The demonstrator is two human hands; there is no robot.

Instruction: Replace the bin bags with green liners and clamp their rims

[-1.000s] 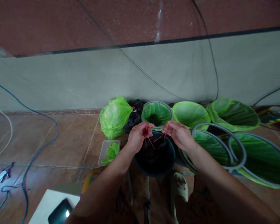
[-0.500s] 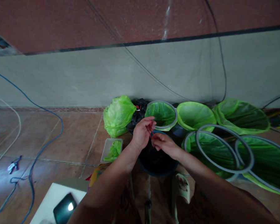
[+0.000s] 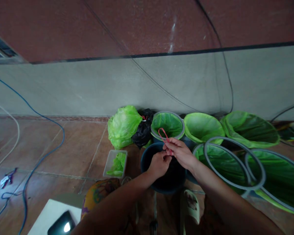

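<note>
Both my hands meet over a dark blue bin (image 3: 147, 156) with a dark inside. A thin red string (image 3: 163, 133) runs between them, its loop standing up above my fingers. My right hand (image 3: 178, 150) is closed on the string at the base of the loop. Just below and to the left, my left hand (image 3: 160, 163) pinches the string's lower part. Behind the bin stands another bin with a grey rim (image 3: 168, 113) and a green plastic liner (image 3: 167, 122).
More green-lined bins (image 3: 203, 129) stand at right, a loose grey ring (image 3: 235, 138) across two of them. A tied green bag (image 3: 123, 127) and black bag (image 3: 143, 130) lean by the wall. Left are a clear tray (image 3: 107, 164) of green plastic, a phone (image 3: 61, 225) and a blue cable (image 3: 63, 133).
The red string, bunched between my hands before, now shows an upright loop. My left hand has dropped lower while my right hand has risen above it. The view has shifted slightly.
</note>
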